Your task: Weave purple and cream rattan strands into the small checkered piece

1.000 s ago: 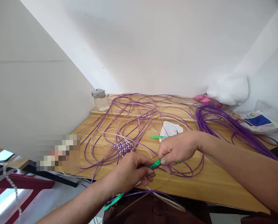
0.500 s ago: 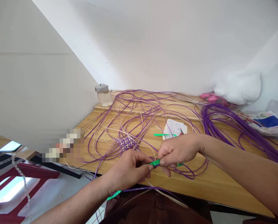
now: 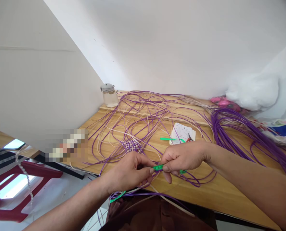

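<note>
My left hand and my right hand pinch the same green flat strip between thumb and fingers, just above the near edge of the wooden table. The strip's tail hangs out below my left hand. A small purple-and-cream woven patch lies on the table just behind my left hand, with long purple strands and cream strands looping out from it.
A thick bundle of purple strands lies at the right. A paper slip, a second green strip and small red-handled cutters sit mid-table. A lidded glass jar stands at the back left. Bags lie at the far right. A red stool is below left.
Both hands stay on the green strip and have closed in a little, so less of it shows between them. The view has shifted slightly left.
</note>
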Demonstrator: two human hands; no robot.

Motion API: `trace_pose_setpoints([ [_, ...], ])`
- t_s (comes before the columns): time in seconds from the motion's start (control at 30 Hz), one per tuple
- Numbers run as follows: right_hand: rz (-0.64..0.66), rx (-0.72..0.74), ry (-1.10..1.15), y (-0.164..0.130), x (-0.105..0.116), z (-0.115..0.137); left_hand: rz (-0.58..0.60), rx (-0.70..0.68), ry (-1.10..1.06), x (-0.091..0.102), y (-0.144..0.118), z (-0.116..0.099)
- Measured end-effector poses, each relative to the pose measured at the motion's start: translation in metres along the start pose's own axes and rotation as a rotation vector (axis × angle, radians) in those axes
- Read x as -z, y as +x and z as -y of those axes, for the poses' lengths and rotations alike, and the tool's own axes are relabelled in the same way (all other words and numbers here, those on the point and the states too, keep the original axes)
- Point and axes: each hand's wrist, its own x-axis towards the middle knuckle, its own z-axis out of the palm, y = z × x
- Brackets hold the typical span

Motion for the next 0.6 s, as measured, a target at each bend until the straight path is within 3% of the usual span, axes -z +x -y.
trace_pose_setpoints([
  [0.4, 0.077, 0.006, 0.092, 0.009, -0.001, -0.004, 0.077, 0.082, -0.07, 0.009, -0.003, 0.011],
  [0.6, 0.13, 0.05, 0.264, 0.012, -0.001, -0.019, 0.083, 0.123, -0.075, 0.016, -0.006, 0.019],
])
